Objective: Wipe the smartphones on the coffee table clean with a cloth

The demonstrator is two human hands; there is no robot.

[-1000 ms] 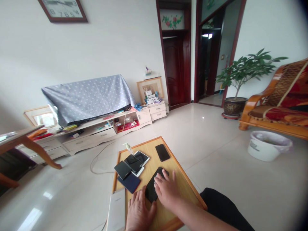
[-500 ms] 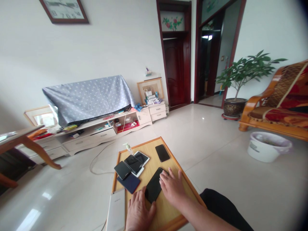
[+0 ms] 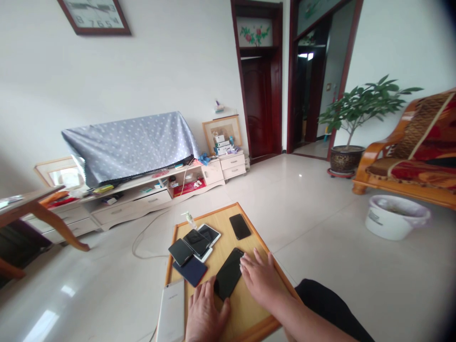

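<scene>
My right hand (image 3: pixel 261 280) lies flat on a wooden board with an orange rim (image 3: pixel 251 247), its fingertips against the right edge of a black smartphone (image 3: pixel 228 274). My left hand (image 3: pixel 206 311) rests below, its fingers beside the phone's lower corner. Neither hand holds anything. A white smartphone (image 3: pixel 171 311) lies at the board's near left edge. Farther up lie a dark blue phone (image 3: pixel 190 271), a black phone (image 3: pixel 180 251), another black phone (image 3: pixel 196 242) and a lone black phone (image 3: pixel 240 226). A white-framed tablet or phone (image 3: pixel 209 233) sits partly under the stack.
A small pump bottle (image 3: pixel 190 220) stands at the board's far corner, and a white cable (image 3: pixel 149 232) trails across the tiled floor. A dark trouser leg (image 3: pixel 331 306) lies right. Beyond stand a white cabinet (image 3: pixel 128 209), a wooden table (image 3: pixel 32 204) and a white bucket (image 3: pixel 397 217).
My right hand has slid rightward off the black smartphone, leaving its screen uncovered. My left hand and the other phones stay in place.
</scene>
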